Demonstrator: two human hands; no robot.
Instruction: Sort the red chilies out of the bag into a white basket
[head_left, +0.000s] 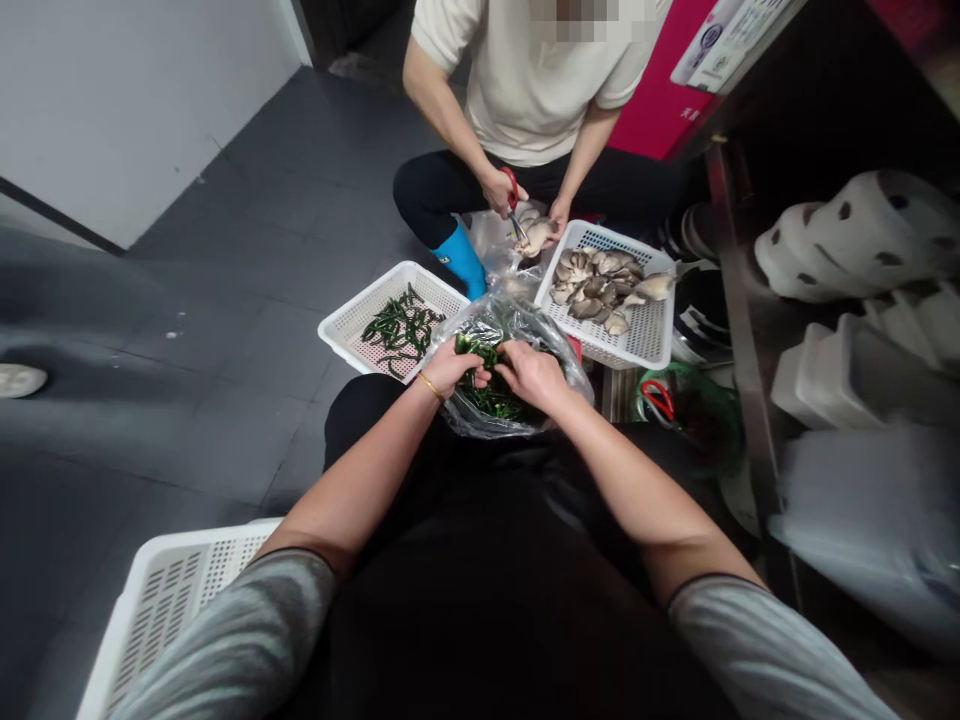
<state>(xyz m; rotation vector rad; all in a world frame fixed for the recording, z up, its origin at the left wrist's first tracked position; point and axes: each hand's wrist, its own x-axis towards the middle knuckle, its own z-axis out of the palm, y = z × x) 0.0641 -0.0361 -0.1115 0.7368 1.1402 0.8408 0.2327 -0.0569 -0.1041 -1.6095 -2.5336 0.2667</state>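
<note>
My left hand is closed around a few green chili peppers, over an open clear plastic bag in front of my lap. Inside the bag lie more green chili peppers. My right hand is close beside the left, its fingers pinched together at the peppers; what is between them is too small to make out. Just beyond my left hand stands a white perforated basket with loose green chili peppers in it.
Opposite sits a person cutting oyster mushrooms with red-handled scissors. A white basket of mushrooms stands right of the bag. Another white basket is at my left. Stacked pale containers line the right side.
</note>
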